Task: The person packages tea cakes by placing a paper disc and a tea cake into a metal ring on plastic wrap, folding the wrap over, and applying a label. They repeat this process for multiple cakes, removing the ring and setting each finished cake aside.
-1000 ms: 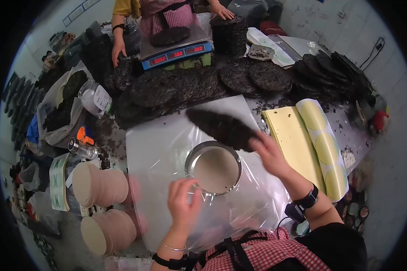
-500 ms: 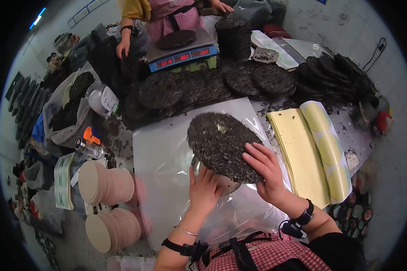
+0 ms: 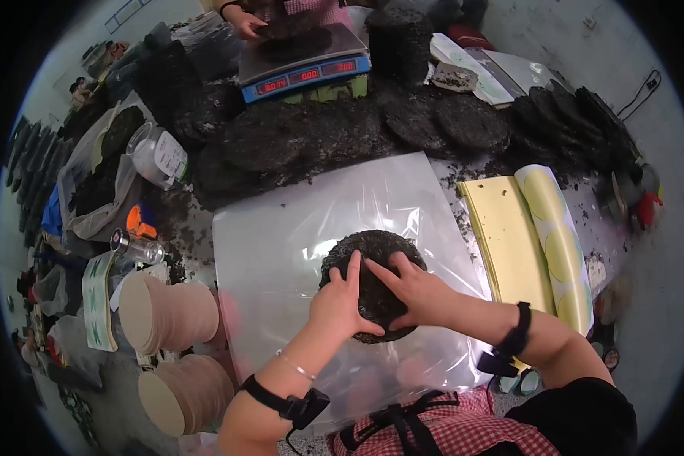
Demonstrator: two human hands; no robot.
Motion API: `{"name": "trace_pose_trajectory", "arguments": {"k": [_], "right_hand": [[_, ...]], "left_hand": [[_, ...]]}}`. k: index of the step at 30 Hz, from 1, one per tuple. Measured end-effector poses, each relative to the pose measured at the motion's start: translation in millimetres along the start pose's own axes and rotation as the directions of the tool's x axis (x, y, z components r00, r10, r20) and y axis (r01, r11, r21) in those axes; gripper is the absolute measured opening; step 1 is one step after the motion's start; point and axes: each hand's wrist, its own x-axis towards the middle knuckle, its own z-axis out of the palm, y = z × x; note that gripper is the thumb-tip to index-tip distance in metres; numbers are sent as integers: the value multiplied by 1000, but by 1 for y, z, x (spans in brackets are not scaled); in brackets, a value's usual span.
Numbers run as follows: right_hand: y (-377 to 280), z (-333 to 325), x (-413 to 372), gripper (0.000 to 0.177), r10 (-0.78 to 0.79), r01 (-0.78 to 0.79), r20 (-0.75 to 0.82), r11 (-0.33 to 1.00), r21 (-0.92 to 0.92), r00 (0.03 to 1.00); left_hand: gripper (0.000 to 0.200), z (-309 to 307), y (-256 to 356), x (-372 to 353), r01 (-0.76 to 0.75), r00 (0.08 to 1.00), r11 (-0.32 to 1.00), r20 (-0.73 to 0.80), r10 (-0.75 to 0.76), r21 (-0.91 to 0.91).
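Observation:
A round, dark, pressed cake (image 3: 374, 292) lies flat on a stack of clear plastic sheets (image 3: 266, 228) in front of me. My left hand (image 3: 340, 300) rests on the cake's left part, fingers spread. On its right part lies my right hand (image 3: 414, 292), fingers also apart and pressing on the surface. The fingertips of both hands come close together near the middle of the cake. Neither hand is wrapped round anything.
A digital scale (image 3: 304, 72) stands at the back, with a co-worker's hand (image 3: 245, 23) beside it. Dark cakes (image 3: 471, 121) line the table behind the sheets. Yellow paper (image 3: 505, 243) lies right; round pink-beige discs (image 3: 167, 311), a glass bottle (image 3: 137, 247) and a plastic jar (image 3: 158, 156) are left.
The dark cake was tilted up between my hands and now lies flat on the plastic. Both hands have moved onto its top. The co-worker's hand has moved to the scale.

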Motion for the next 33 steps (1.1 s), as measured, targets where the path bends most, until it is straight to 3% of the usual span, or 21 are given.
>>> {"name": "trace_pose_trajectory", "arguments": {"k": [2, 4, 6, 8, 10, 11, 12, 14, 15, 18, 20, 22, 24, 25, 26, 27, 28, 29, 30, 32, 33], "right_hand": [[-6, -4, 38, 139, 148, -136, 197, 988, -73, 969], [-1, 24, 53, 136, 189, -160, 219, 977, -143, 957], [3, 31, 65, 138, 194, -163, 260, 977, -134, 946], [-4, 32, 50, 125, 170, -141, 269, 983, -121, 948], [-4, 30, 46, 89, 136, -111, 140, 978, -175, 981], [-4, 18, 37, 56, 8, -2, 57, 994, -109, 998], [-2, 9, 26, 41, -80, 87, -249, 996, 14, 965], [12, 8, 24, 39, -9, 49, -569, 997, 56, 822], [25, 6, 23, 39, -4, 41, -569, 998, 52, 823], [94, -17, 41, 30, -77, 207, -262, 830, 517, 962], [132, -54, 66, 38, 79, 69, -524, 964, 256, 848], [175, -76, 104, 54, 77, -169, -756, 985, -45, 650], [221, -65, 142, 64, 58, -358, -753, 902, -242, 656], [241, -58, 155, 63, 177, -353, -665, 925, -138, 726], [261, -52, 164, 62, 280, -355, -553, 934, -31, 785], [277, -56, 175, 56, 294, -396, -525, 914, -91, 799], [268, -65, 176, 49, 309, -295, -622, 947, 130, 719], [258, -77, 174, 40, 412, -244, -665, 910, 335, 623], [265, -79, 176, 35, 302, -42, -856, 948, 314, 420], [262, -108, 160, 35, 415, 122, -898, 893, 432, 145], [248, -121, 142, 38, 558, 336, -805, 732, 593, 204]], "left_hand": [[149, 17, 5, 13, 53, 989, 998, 134, -58, 37], [151, 42, -2, 30, 129, 974, 973, 159, -161, 194], [152, 41, -9, 40, 126, 982, 979, 119, -146, 158], [142, 36, -3, 30, 116, 987, 985, 99, -130, 130], [103, 27, 3, 14, 49, 999, 995, -8, -48, 85], [91, 23, 3, 6, -7, 997, 998, -78, 12, 70], [79, 20, 0, 2, -70, 989, 996, -126, 77, 57], [74, 22, -9, 5, -214, 939, 974, -260, 227, 77], [69, 22, -14, 8, -334, 847, 936, -400, 351, 115], [77, 25, -28, 9, -564, 738, 824, -419, 529, 47], [75, 8, -33, -20, -334, 691, 936, -648, 321, 108], [67, 16, -42, -21, -189, 447, 850, -814, -371, -491], [75, 48, -102, -38, -36, 657, 687, -535, -531, -726], [75, 43, -115, -41, -26, 645, 685, -535, -545, -728], [65, 36, -125, -49, 36, 747, 521, -323, -581, -853], [56, 31, -132, -62, 128, 818, 339, -94, -567, -932], [56, 30, -139, -68, 141, 801, 338, -93, -591, -931], [52, 33, -146, -63, 196, 827, 543, -160, -538, -817], [48, 35, -150, -59, 237, 858, 718, -205, -470, -655], [39, 35, -139, -54, 144, 851, 882, -399, -342, -449], [30, 44, -151, -51, 81, 875, 942, -430, -224, -325]]}}
